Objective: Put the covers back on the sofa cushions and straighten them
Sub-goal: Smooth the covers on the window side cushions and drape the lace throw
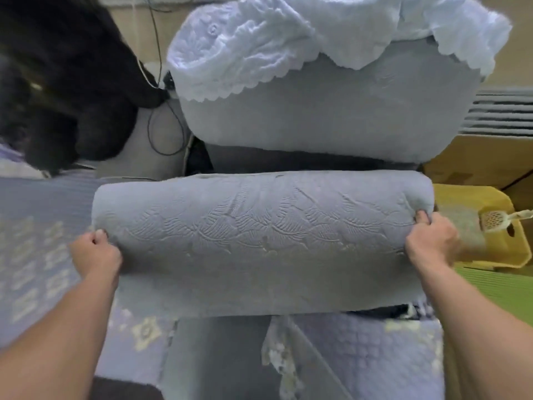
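A long grey cushion (259, 226) in an embossed leaf-pattern cover lies across the middle of the view, held up in front of me. My left hand (96, 255) grips its left end and my right hand (429, 241) grips its right end, fingers curled into the fabric. Behind it stands a bigger grey back cushion (331, 119) with a white scalloped cover (245, 47) bunched over its top. Below the held cushion lies a lilac quilted seat cover (360, 356) with pale flower motifs.
A dark furry shape (66, 82) fills the upper left, with black cables (164, 125) beside it. A yellow plastic tub (501, 249) holding a scoop sits at right, cardboard boxes (484, 160) behind it, a green mat (496, 287) below.
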`<action>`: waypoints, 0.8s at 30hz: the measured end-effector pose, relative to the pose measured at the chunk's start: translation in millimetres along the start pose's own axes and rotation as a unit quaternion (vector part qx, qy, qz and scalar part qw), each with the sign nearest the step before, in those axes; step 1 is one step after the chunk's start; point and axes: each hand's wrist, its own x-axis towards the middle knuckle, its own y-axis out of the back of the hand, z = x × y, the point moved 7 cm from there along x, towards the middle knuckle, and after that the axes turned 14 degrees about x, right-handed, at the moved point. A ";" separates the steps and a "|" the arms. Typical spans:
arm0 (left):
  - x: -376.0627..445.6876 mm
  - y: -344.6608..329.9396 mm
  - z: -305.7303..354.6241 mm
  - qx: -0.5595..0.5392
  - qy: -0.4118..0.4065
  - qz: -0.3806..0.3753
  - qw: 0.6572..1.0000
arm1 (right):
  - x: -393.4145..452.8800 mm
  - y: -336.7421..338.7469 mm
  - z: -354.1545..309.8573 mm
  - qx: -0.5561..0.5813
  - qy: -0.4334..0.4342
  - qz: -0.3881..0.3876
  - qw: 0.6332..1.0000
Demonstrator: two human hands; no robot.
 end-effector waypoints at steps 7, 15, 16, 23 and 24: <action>1.6 110.6 -173.7 0.074 0.067 -0.015 0.995 | -163.4 -24.2 -20.7 -0.068 -0.002 -0.113 0.991; 128.2 167.2 -320.1 0.059 0.098 -0.004 0.993 | -313.8 -136.0 -114.7 -0.058 0.003 -0.154 0.986; 161.6 174.8 -335.5 0.041 0.096 0.003 0.995 | -335.8 -164.5 -134.0 -0.049 0.012 -0.157 0.986; 381.7 232.5 -369.2 0.017 0.037 0.028 0.999 | -437.7 -259.4 -263.5 -0.012 0.003 -0.119 0.993; 410.9 250.5 -358.7 0.009 0.021 0.048 0.999 | -446.8 -267.8 -285.9 0.003 0.004 -0.107 0.994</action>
